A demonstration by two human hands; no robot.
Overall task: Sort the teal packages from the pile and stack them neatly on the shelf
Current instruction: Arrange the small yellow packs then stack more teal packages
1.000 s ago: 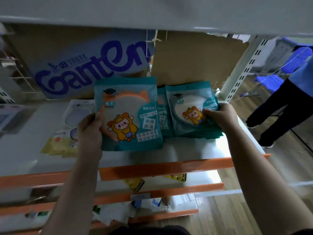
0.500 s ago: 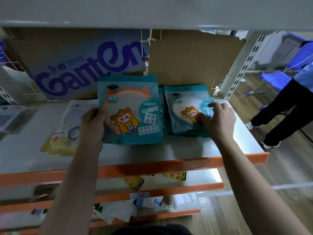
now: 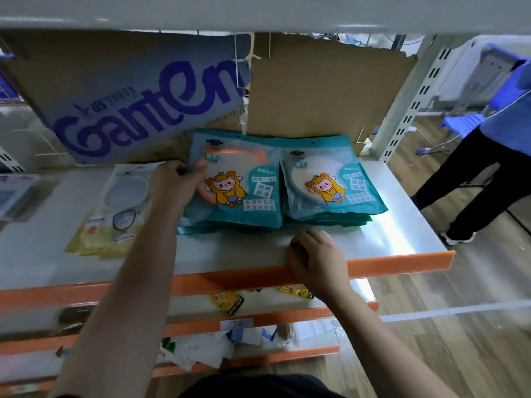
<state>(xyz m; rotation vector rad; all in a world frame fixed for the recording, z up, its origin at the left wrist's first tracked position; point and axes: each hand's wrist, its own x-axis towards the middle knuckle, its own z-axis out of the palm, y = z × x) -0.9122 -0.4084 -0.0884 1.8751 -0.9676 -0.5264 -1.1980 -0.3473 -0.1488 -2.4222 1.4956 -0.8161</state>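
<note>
Just in front of the Ganten carton [image 3: 138,104], on a grey shelf [image 3: 402,234] with an orange front lip, two stacks of teal packages lie flat, face up and side by side. The left stack [image 3: 218,226] sits at the carton's lower right corner. The right stack [image 3: 330,182] lies farther right of the carton, before a plain brown cardboard sheet [image 3: 324,90]. Each package runs lengthwise front to back, with its hang-hole end toward the carton's side of the shelf and its cartoon figure upright to the viewer.

The left hand [image 3: 178,182] grasps the top package [image 3: 258,193] of the left stack, fingers curled over its left edge. The right hand [image 3: 314,254], well forward of the carton at the orange lip, is clenched with nothing seen in it.

A bare strip of shelf runs between the stacks and the lip. More bare shelf lies right of the right stack, up to the white upright [image 3: 408,104]. Pale yellow packages [image 3: 109,216] lie just below the carton's lettering. A person [image 3: 494,173] in blue stands far to the carton's right.
</note>
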